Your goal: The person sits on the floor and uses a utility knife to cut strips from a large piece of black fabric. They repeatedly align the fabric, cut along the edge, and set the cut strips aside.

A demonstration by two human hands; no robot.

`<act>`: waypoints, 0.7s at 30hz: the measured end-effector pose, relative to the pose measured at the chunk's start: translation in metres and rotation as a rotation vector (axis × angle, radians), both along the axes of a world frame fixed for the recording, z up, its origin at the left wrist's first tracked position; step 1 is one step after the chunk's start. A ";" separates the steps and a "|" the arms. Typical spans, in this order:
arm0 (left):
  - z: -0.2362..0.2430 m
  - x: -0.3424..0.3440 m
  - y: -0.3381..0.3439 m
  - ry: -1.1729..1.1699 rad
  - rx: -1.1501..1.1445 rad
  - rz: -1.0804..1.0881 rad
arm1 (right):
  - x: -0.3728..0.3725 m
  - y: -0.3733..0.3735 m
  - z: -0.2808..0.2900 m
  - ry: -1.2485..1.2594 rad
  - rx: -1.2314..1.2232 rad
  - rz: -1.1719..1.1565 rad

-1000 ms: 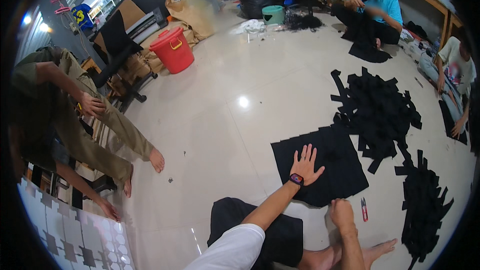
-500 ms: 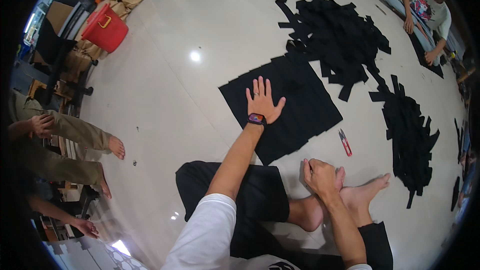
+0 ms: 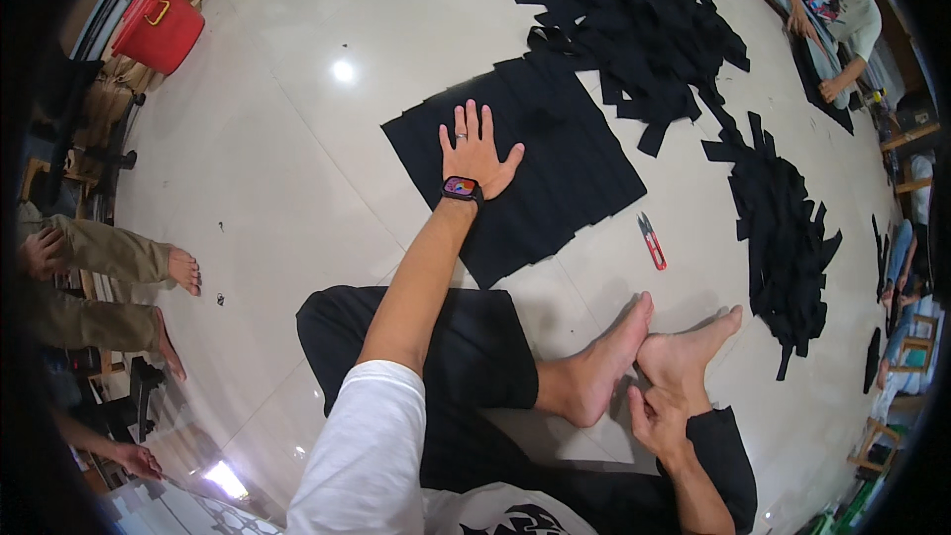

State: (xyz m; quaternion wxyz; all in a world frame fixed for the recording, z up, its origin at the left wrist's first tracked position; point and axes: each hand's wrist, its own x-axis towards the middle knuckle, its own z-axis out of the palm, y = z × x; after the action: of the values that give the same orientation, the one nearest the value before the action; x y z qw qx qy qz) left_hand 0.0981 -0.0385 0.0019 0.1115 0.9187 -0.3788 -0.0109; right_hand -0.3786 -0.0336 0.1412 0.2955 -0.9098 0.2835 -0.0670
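Note:
My left hand [image 3: 477, 158], a watch on its wrist, lies flat with fingers spread on a stack of overlapping black cloth pieces [image 3: 555, 168] on the floor. My right hand [image 3: 660, 419] is by my ankle, its fingers curled in with nothing visible in them; the fingertips are partly hidden. Between the cloth stack and my feet lies a pair of thread snips [image 3: 651, 243] with red handles.
Beyond the stack, a tangled heap of black fabric strips [image 3: 634, 25] touches its far edge. A second heap [image 3: 785, 238] lies at the right. A red bucket [image 3: 160, 25] stands far left. Other people sit at the left edge [image 3: 109, 248] and far right [image 3: 832, 10].
My right hand has drawn back from beside the cloth stack to my ankle. The left hand stays flat on the cloth. The whole view has shifted, with things now further left and higher.

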 end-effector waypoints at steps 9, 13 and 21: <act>-0.002 -0.010 -0.004 -0.036 -0.014 0.006 | -0.004 0.010 0.029 0.462 1.166 0.069; -0.006 -0.011 0.000 -0.035 -0.018 0.026 | 0.120 -0.004 0.028 -0.084 1.055 0.306; 0.002 -0.022 0.005 -0.007 -0.026 0.023 | 0.225 -0.107 0.001 0.040 -0.073 0.080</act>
State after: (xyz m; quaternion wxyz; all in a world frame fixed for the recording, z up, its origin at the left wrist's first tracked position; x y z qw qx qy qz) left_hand 0.0761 -0.0337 0.0042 0.1220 0.9215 -0.3686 -0.0015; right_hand -0.1538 -0.1406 0.1420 0.2590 -0.9318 0.2500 -0.0472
